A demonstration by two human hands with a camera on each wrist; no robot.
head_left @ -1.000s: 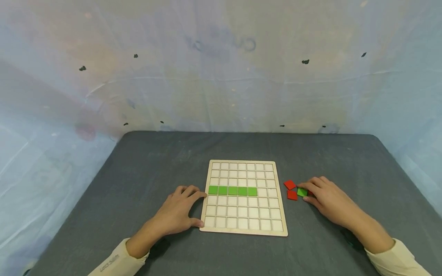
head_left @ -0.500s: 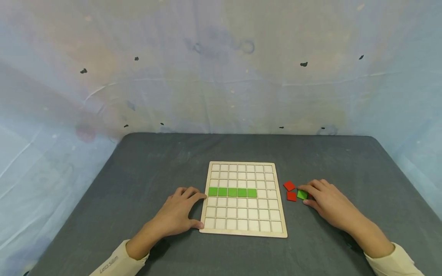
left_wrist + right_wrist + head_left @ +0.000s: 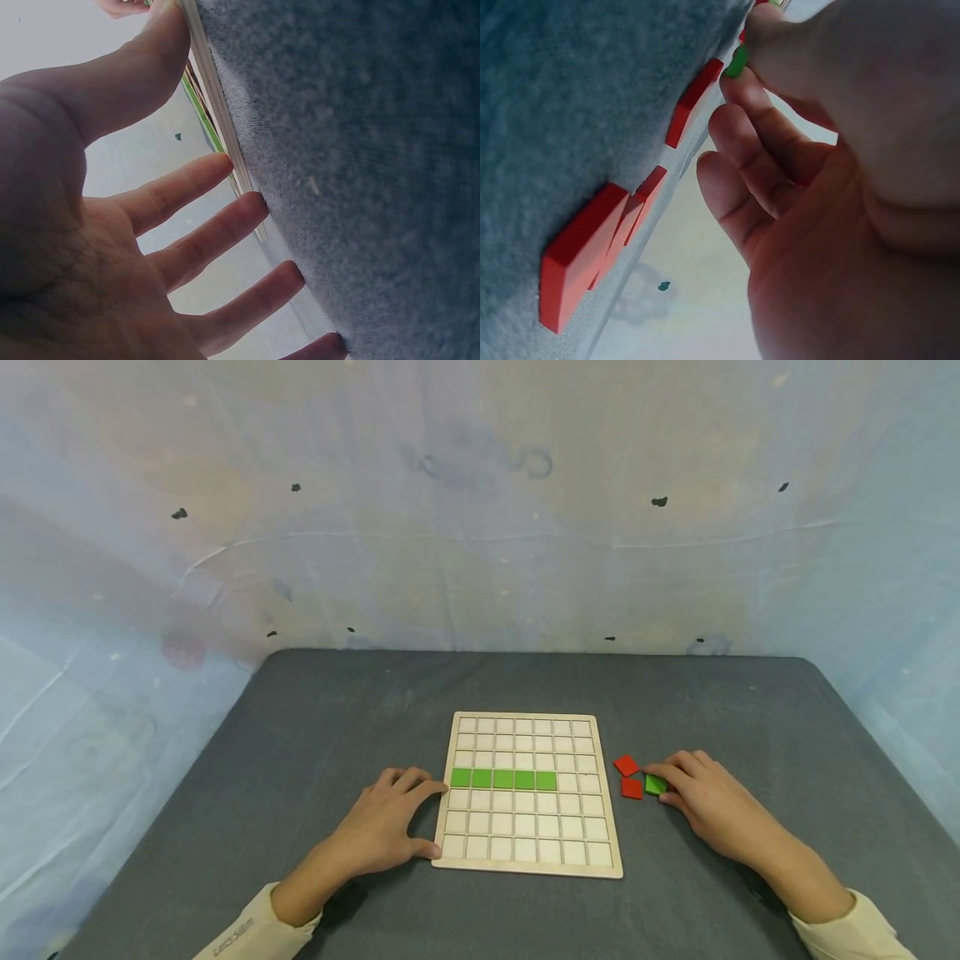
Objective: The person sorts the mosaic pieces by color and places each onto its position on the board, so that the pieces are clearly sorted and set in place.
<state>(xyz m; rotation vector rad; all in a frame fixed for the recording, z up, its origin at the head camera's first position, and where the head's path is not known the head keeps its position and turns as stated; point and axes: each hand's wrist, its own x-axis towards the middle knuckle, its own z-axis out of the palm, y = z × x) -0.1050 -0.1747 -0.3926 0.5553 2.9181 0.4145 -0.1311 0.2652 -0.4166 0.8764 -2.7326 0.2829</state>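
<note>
A pale wooden grid board (image 3: 517,871) lies flat on the dark table, with a row of several green square tiles (image 3: 503,779) set in its middle row from the left side. At the board's left edge, my left hand (image 3: 386,827) touches the rim with thumb and index finger, its fingers spread and extended, as the left wrist view also shows. To the right of the board, my right hand (image 3: 708,802) pinches a green tile (image 3: 656,785) between thumb and index finger, low over the table. Two red tiles (image 3: 632,788) lie between that hand and the board.
Several more red tiles (image 3: 581,259) lie on the table (image 3: 360,702) beneath my right palm, hidden from the head view. A pale sheet (image 3: 480,527) with dark spots rises behind the table's far edge.
Both hands keep nearly the same place, and the whole head view has shifted slightly. A bit of red seen between my right fingers a second ago is now covered.
</note>
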